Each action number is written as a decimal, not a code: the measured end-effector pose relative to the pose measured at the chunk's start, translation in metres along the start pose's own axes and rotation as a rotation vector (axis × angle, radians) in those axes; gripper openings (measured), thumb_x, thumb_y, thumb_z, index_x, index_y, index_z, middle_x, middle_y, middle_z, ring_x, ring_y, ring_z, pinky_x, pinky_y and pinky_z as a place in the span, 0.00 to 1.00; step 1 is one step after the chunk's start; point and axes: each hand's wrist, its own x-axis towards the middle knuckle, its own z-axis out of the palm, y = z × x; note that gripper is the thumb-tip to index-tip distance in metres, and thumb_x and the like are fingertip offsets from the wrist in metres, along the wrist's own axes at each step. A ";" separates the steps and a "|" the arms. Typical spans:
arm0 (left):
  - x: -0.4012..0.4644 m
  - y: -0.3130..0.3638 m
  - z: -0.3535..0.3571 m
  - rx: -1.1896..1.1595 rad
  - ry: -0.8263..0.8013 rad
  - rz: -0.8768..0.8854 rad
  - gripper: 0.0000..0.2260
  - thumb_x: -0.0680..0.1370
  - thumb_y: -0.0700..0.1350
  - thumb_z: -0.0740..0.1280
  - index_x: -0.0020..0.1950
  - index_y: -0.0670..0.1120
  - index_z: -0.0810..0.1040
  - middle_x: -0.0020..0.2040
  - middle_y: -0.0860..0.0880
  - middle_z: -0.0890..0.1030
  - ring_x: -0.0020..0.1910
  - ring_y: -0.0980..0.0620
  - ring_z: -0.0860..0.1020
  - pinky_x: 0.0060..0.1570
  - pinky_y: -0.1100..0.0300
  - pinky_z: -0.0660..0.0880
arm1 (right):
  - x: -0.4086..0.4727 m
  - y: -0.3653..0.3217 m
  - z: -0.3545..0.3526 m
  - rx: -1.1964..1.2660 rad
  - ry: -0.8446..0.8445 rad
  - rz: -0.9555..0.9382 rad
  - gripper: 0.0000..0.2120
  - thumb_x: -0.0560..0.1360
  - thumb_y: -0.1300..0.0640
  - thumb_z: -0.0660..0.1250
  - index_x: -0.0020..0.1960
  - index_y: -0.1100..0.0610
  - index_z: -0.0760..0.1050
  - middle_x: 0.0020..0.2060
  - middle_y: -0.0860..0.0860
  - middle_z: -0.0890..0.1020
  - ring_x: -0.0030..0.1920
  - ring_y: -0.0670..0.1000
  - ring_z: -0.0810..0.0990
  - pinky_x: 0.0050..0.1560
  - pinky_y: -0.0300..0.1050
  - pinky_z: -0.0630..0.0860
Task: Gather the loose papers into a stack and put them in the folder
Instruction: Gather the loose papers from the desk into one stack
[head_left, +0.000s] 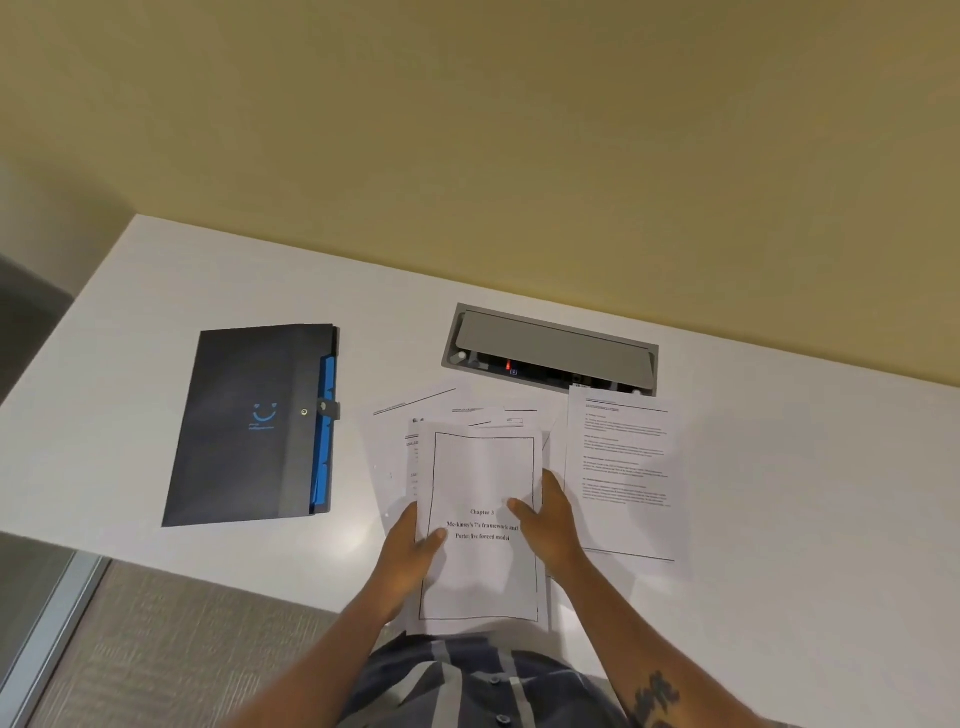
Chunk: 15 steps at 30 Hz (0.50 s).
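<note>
**Papers half gathered, one sheet still out to the right**

The white desk (156, 322) carries everything. On its left lies the dark folder (249, 426), shut with a snap strap, long axis running away from the person, blue tabs showing along its right edge. A grey cable box (550, 351) is set into the desk behind the papers, a red light showing inside it.

The stack (483, 525) sits at the near edge, in front of the person, long axis also pointing away, with a few sheets fanned out untidily behind and to its left. A single sheet (623, 473) lies flat just right of the stack, apart from it.

The left hand (410, 545) grips the stack's left edge, thumb on top. The right hand (550, 514) rests on its right edge, fingers loosely spread over the paper. The right hand is nearer the single sheet, so that sheet looks like its job; the folder lies toward the left hand.

The top page reads "Chapter 3", then "Mc-kinsy's 7's framework and Porter five forced model". The folder bears a blue smiley; the words beneath are too small to read.
</note>
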 end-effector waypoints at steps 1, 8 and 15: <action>-0.001 0.001 -0.001 0.018 -0.014 0.000 0.15 0.81 0.50 0.69 0.65 0.62 0.71 0.61 0.64 0.79 0.60 0.57 0.80 0.63 0.51 0.80 | -0.002 0.000 0.000 0.014 0.003 -0.011 0.24 0.78 0.62 0.73 0.72 0.56 0.73 0.61 0.47 0.80 0.65 0.54 0.80 0.61 0.41 0.74; -0.014 0.023 -0.011 0.099 -0.112 0.065 0.25 0.83 0.49 0.67 0.78 0.59 0.66 0.75 0.57 0.75 0.74 0.51 0.72 0.75 0.39 0.70 | -0.022 0.002 -0.018 0.275 0.021 0.013 0.45 0.68 0.46 0.84 0.78 0.40 0.64 0.70 0.39 0.76 0.64 0.40 0.78 0.56 0.35 0.82; -0.032 0.034 -0.023 0.071 -0.166 0.131 0.19 0.83 0.51 0.68 0.67 0.73 0.69 0.66 0.76 0.76 0.65 0.70 0.76 0.66 0.65 0.71 | -0.039 0.011 -0.059 0.545 -0.112 0.052 0.37 0.67 0.53 0.86 0.72 0.47 0.74 0.64 0.52 0.86 0.64 0.56 0.86 0.54 0.46 0.86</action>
